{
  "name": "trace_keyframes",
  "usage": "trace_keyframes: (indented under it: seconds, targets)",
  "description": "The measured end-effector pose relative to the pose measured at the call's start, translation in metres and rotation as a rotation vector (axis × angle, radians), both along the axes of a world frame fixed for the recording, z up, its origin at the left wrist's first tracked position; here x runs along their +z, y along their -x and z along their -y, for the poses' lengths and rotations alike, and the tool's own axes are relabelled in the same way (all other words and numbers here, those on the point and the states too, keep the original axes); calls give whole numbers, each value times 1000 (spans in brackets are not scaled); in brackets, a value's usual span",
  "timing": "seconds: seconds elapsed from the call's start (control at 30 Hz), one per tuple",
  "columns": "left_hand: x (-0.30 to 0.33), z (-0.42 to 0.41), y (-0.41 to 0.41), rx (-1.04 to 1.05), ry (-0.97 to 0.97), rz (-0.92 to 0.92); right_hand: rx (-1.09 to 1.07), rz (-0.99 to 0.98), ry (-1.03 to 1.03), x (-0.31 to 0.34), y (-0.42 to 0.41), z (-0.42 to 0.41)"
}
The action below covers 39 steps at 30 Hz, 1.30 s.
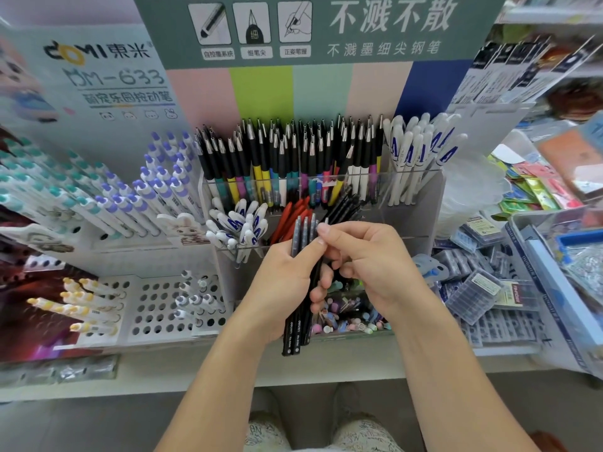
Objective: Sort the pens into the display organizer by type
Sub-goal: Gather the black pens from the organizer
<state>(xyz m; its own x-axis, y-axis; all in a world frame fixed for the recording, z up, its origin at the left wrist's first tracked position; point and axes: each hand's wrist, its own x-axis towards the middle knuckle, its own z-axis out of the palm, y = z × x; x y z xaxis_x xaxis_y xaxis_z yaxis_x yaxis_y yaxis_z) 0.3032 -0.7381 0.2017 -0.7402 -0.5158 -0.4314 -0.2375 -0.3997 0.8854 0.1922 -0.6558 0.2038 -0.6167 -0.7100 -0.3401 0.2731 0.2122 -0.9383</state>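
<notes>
**Black Pen Bundle Held Before the Organizer**

At frame centre, we grasp a bundle of black pens (301,288) in our left hand (284,285), fingers curled around the barrels; the pens stand nearly upright, grey tips up, printed ends projecting below the palm. Our right hand (368,259) pinches the top of one pen in the bundle between thumb and forefinger.

Directly behind the hands stands the clear display organizer (424,203). Its rear row holds black-gripped pens (293,158) with coloured barrels; white capped pens (421,148) occupy the upper right compartment. The front row holds white pens (241,226) at left, red pens (290,216) just beside them, and black pens (346,203) to the right.
</notes>
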Motion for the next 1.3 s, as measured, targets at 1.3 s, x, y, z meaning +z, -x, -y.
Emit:
trace_keyframes:
  seconds: [1.3]
  targets:
    - [6,1,8,233,-99,-54,57,-500,-64,11,4,1]
